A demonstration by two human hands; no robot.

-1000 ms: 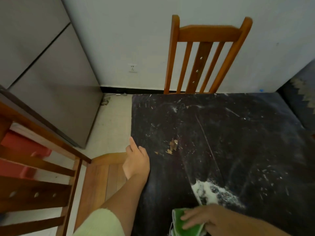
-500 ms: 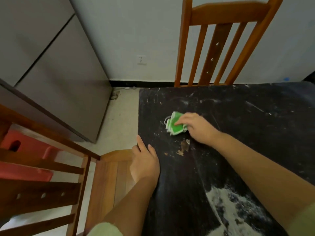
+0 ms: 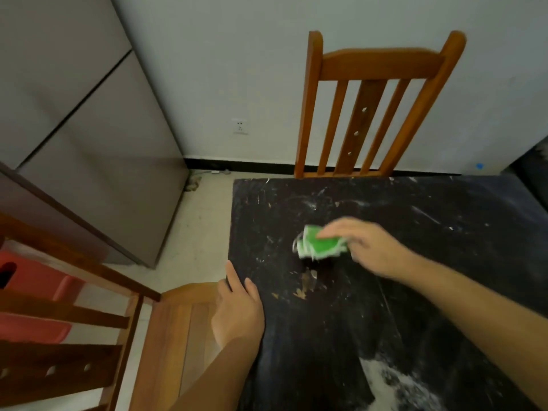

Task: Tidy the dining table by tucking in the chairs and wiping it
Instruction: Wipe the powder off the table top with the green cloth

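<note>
Head view
Counter (image 3: 444, 262): dark top, scratched and speckled white, filling the lower right; a white powdery patch (image 3: 394, 387) lies at 5 o'clock near the bottom edge, and small brown crumbs (image 3: 308, 277) sit just below the cloth.
Right hand (image 3: 364, 247): reaches in from 4 o'clock, fingers stretched out fairly flat and pressing down on the cloth; blurred.
Cloth (image 3: 321, 246): green with white edging, bunched on the counter just right of the picture's centre, under the right fingertips.
Left hand (image 3: 237, 310): rests on the counter's left edge at 7 o'clock, fingers relaxed and pointing away, holding nothing.
Far chair (image 3: 373, 114): wooden, slatted back upright at 12 o'clock, tucked against the counter's far edge.
Near chair (image 3: 178, 327): wooden seat at 7 o'clock, just beside the counter's left edge under the left forearm; its dark slatted back (image 3: 59, 336) at 8 o'clock.
Refrigerator (image 3: 89, 143): grey, at 10 o'clock.
Wall socket (image 3: 240, 126): white, low on the wall at 12 o'clock.
Red stool (image 3: 32, 292): behind the chair slats at 9 o'clock.
</note>
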